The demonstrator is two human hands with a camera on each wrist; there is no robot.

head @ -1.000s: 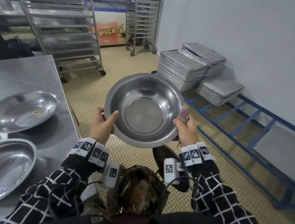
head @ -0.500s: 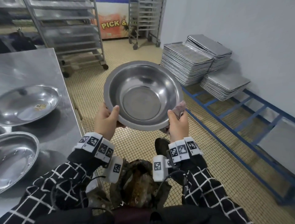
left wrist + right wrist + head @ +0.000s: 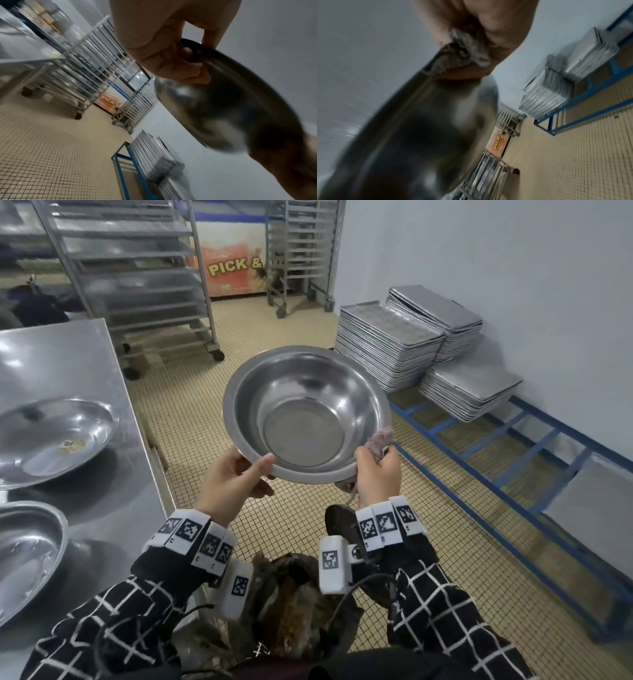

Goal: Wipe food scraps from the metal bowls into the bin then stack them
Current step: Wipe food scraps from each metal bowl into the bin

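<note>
Sitting on the steel tabletop [image 3: 65, 357] at far left: two more metal bowls, one [image 3: 51, 436] with a yellowish scrap inside, a second [image 3: 24, 556] nearer the person, apart, not stacked. Risk: the stack step can get skipped or done with a dirty bowl, since the far one looks unwiped.

Left hand [image 3: 233, 477] grips the held bowl [image 3: 305, 412] at its near-left rim, thumb over the lip, fingers [image 3: 181, 63] curled under the outside wall. Bowl is up in the air, over the tiled floor, tilted so its inside faces the person; inside looks clean, no scraps I can make out. Both grips are on the near edge only, so the far side hangs unsupported; a slick rim could let it pivot down and drop on the floor.

Bin [image 3: 291, 604] sits low, just below both wrists, full of brown waste. Bowl is ahead of it, not above, so anything left to shake off would land on the floor rather than in the bin.

Right hand [image 3: 376, 474] clamps a grey-pink cloth [image 3: 380, 440] against the near-right rim, fingers closed on cloth and lip together. Cloth between skin and metal weakens that grip; it may slip, or the cloth may fall out on letting go.

Tray stacks on the blue rack at right stand well apart, not a hazard.
</note>
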